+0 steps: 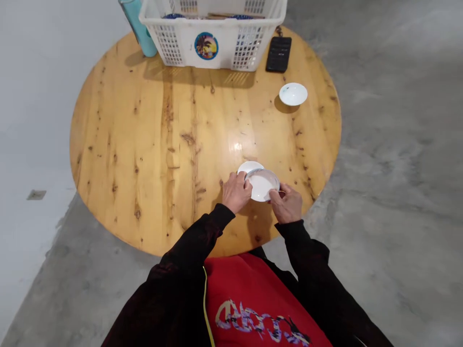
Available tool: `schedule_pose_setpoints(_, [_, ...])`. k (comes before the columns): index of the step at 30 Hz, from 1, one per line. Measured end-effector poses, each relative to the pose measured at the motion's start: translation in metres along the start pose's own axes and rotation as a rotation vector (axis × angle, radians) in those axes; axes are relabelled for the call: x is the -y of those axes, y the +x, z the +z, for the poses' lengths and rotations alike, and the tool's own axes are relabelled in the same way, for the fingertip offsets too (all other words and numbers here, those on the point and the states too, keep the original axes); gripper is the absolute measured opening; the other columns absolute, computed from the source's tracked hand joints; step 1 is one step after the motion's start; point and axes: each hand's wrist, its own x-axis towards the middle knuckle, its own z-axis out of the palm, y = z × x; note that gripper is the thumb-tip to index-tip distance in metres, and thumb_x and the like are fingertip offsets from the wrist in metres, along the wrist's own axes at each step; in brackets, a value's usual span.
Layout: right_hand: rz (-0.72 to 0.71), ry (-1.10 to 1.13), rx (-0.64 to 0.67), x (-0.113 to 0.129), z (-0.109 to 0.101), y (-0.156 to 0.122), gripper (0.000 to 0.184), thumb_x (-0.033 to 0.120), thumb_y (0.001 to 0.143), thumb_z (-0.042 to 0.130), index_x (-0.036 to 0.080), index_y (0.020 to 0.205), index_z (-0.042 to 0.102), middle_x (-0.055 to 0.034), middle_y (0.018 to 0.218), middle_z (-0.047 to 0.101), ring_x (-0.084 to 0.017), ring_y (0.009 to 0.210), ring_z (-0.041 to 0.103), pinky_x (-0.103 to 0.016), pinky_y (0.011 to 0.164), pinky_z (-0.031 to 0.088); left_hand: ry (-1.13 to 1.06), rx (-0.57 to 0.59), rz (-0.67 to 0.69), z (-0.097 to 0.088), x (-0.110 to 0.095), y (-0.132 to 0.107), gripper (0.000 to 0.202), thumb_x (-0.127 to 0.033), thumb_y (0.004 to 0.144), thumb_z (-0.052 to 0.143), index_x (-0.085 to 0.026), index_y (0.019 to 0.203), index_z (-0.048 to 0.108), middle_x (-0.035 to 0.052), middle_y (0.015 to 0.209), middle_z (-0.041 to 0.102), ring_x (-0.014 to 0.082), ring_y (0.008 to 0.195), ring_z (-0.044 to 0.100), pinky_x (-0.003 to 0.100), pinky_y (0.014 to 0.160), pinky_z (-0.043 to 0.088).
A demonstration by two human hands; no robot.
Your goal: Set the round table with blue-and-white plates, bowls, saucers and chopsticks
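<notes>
Near the table's front edge, my right hand (287,203) pinches the right rim of a shallow white bowl (261,187), thumb at its near edge. My left hand (237,192) is closed at the left side, fingers curled at the rims. Behind and partly under this bowl, a second white dish (249,166) shows its far part; the rest is hidden. Whether my left hand grips one or both dishes is hard to tell. Farther off to the right, a white bowl (293,94) stands alone on the wooden table (144,135).
A white plastic basket (220,46) with a round sticker stands at the far edge, with blue-patterned items and chopstick-like sticks inside. Left of it is a turquoise cylinder (141,29); right of it lies a black ridged object (278,54). The oval table ends close to my body.
</notes>
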Motion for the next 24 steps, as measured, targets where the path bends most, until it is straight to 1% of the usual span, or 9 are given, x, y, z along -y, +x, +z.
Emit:
schedule_pose_setpoints(4, [0.032, 0.094, 0.029, 0.001, 0.011, 0.03, 0.048, 0.032, 0.08, 0.044, 0.012, 0.117, 0.067, -0.01, 0.096, 0.066, -0.019, 0.07, 0.06, -0.034, 0.068, 0.052, 0.034, -0.03, -0.071, 0.005, 0.0, 0.02, 0.03, -0.021, 0.1, 0.039, -0.017, 0.12, 0.061, 0.0118, 0.113, 0.063, 0.0238, 0.104, 0.063, 0.033, 0.087, 0.048])
schedule_pose_setpoints(7, [0.014, 0.092, 0.046, -0.001, 0.018, 0.043, 0.05, 0.031, 0.079, 0.045, 0.012, 0.12, 0.066, -0.0118, 0.099, 0.067, -0.02, 0.07, 0.059, -0.035, 0.07, 0.052, 0.078, -0.036, -0.09, 0.011, 0.002, 0.028, 0.03, -0.021, 0.099, 0.039, -0.015, 0.119, 0.061, 0.0131, 0.114, 0.062, 0.0245, 0.105, 0.063, 0.033, 0.086, 0.049])
schedule_pose_setpoints(9, [-0.009, 0.061, 0.041, -0.003, 0.021, 0.047, 0.048, 0.031, 0.078, 0.046, 0.012, 0.116, 0.069, -0.012, 0.096, 0.067, -0.021, 0.071, 0.058, -0.036, 0.073, 0.052, 0.108, -0.024, -0.103, 0.013, 0.002, 0.031, 0.028, -0.02, 0.099, 0.04, -0.014, 0.118, 0.06, 0.0135, 0.114, 0.062, 0.0245, 0.105, 0.064, 0.032, 0.086, 0.049])
schedule_pose_setpoints(13, [-0.051, -0.002, 0.029, -0.004, 0.026, 0.053, 0.042, 0.031, 0.077, 0.048, 0.012, 0.106, 0.073, -0.0093, 0.081, 0.063, -0.021, 0.07, 0.056, -0.034, 0.075, 0.049, 0.142, -0.025, -0.147, 0.013, -0.002, 0.033, 0.026, -0.018, 0.097, 0.043, -0.014, 0.118, 0.057, 0.0133, 0.116, 0.063, 0.0238, 0.105, 0.064, 0.032, 0.086, 0.05])
schedule_pose_setpoints(15, [-0.049, -0.02, 0.035, -0.003, 0.027, 0.056, 0.044, 0.03, 0.078, 0.048, 0.011, 0.108, 0.073, -0.0086, 0.079, 0.061, -0.021, 0.07, 0.055, -0.033, 0.073, 0.048, 0.148, -0.038, -0.171, 0.011, -0.004, 0.035, 0.025, -0.017, 0.096, 0.043, -0.014, 0.118, 0.055, 0.0135, 0.117, 0.063, 0.0238, 0.104, 0.065, 0.032, 0.086, 0.05])
schedule_pose_setpoints(19, [-0.057, -0.042, 0.066, 0.0, 0.029, 0.061, 0.047, 0.029, 0.08, 0.049, 0.009, 0.115, 0.073, -0.0101, 0.083, 0.059, -0.022, 0.074, 0.057, -0.033, 0.074, 0.048, 0.156, -0.04, -0.213, 0.006, -0.007, 0.038, 0.025, -0.016, 0.095, 0.044, -0.014, 0.118, 0.055, 0.0138, 0.116, 0.064, 0.0246, 0.104, 0.065, 0.033, 0.086, 0.051])
schedule_pose_setpoints(24, [-0.065, -0.058, 0.11, 0.005, 0.029, 0.065, 0.045, 0.026, 0.081, 0.052, 0.011, 0.119, 0.072, -0.0106, 0.087, 0.06, -0.023, 0.08, 0.058, -0.032, 0.075, 0.047, 0.145, -0.037, -0.247, 0.003, -0.005, 0.041, 0.03, -0.015, 0.092, 0.047, -0.017, 0.121, 0.056, 0.0133, 0.114, 0.063, 0.0254, 0.103, 0.065, 0.034, 0.088, 0.05])
